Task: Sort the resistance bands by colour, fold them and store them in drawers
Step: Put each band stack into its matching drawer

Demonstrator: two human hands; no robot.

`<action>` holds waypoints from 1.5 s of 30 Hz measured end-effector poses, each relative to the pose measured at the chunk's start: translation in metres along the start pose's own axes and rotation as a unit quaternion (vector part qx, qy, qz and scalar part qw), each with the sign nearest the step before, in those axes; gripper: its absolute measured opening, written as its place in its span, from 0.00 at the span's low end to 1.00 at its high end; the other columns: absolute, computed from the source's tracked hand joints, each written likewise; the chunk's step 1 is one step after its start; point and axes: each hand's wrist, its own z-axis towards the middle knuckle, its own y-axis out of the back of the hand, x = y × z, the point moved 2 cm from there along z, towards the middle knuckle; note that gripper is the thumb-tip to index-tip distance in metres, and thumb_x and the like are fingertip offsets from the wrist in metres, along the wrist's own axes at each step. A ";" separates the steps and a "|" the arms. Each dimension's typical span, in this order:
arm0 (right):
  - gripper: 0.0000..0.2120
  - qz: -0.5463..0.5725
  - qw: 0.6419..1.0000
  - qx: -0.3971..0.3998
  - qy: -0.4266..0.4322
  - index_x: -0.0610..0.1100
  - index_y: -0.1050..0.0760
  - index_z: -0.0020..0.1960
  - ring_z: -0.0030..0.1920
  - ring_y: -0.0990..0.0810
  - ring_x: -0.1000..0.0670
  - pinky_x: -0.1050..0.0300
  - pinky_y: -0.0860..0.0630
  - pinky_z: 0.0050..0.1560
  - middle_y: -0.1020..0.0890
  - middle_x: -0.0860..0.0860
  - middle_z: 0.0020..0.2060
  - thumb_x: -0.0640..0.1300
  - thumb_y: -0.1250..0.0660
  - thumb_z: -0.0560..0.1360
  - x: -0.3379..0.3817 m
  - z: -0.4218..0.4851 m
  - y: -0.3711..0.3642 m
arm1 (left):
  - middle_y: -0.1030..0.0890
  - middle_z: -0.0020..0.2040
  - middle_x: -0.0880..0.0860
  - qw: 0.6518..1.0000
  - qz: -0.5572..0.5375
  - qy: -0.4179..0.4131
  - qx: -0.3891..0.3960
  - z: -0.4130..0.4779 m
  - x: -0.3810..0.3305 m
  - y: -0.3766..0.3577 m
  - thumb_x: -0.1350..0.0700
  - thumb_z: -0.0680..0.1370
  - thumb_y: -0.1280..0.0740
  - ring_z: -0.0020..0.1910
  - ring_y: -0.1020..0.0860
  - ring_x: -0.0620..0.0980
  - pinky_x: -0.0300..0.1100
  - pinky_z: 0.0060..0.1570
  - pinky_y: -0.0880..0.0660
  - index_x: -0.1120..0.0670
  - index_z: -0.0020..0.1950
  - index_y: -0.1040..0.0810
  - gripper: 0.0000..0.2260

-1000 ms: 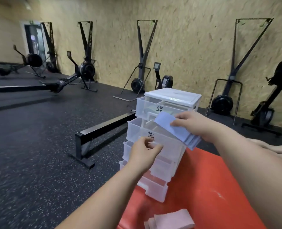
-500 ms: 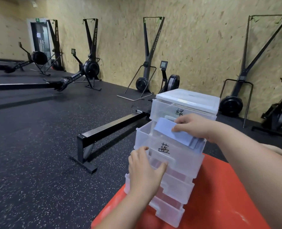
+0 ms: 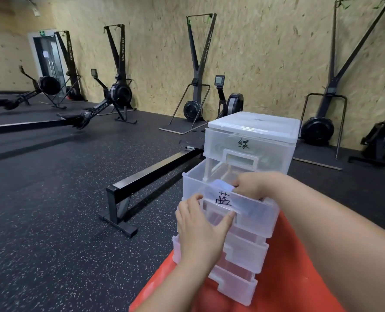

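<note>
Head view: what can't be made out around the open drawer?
All head view:
Right hand: fingertips dip behind the frosted front of the open drawer; grip unclear.
Blue band: mostly hidden by that hand and front.
Lower drawers: frosted plastic blurs reddish contents.
Top drawer: contents blurred likewise.

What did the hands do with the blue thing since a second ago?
The right hand lowered the folded blue band from above down into the open drawer, still gripping it. The left hand stayed on that drawer's front, and the drawer stayed open.
</note>
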 end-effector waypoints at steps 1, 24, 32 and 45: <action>0.10 -0.021 1.000 -0.011 -0.004 0.53 0.24 0.42 0.50 0.18 0.44 0.45 0.19 0.59 0.18 0.49 0.50 0.51 0.39 0.80 -0.001 0.003 0.000 | 0.32 0.63 0.46 1.000 0.010 0.004 -0.003 0.001 -0.001 0.000 0.27 0.69 0.29 0.66 0.33 0.53 0.53 0.68 0.32 0.47 0.72 0.34 0.39; 0.13 0.233 0.901 -0.365 -0.012 0.49 0.15 0.59 0.46 0.17 0.56 0.63 0.24 0.46 0.13 0.54 0.48 0.40 0.31 0.77 -0.085 -0.163 -0.065 | 0.31 0.74 0.57 0.990 0.130 -0.005 0.062 0.008 -0.043 -0.017 0.34 0.76 0.28 0.75 0.35 0.61 0.57 0.73 0.36 0.54 0.78 0.36 0.39; 0.11 0.240 0.944 -0.216 -0.062 0.52 0.15 0.58 0.54 0.15 0.53 0.52 0.21 0.61 0.12 0.54 0.51 0.44 0.29 0.77 -0.110 -0.204 -0.200 | 0.23 0.61 0.53 0.980 0.103 -0.161 0.060 -0.098 -0.054 -0.031 0.42 0.76 0.27 0.62 0.26 0.59 0.55 0.63 0.28 0.51 0.69 0.26 0.25; 0.19 0.236 0.956 -0.116 -0.132 0.46 0.21 0.68 0.58 0.17 0.46 0.54 0.23 0.60 0.14 0.49 0.58 0.51 0.30 0.78 -0.101 -0.213 -0.302 | 0.27 0.71 0.54 0.898 0.214 -0.159 0.349 -0.195 0.027 -0.056 0.40 0.77 0.28 0.69 0.28 0.58 0.53 0.68 0.29 0.51 0.78 0.32 0.33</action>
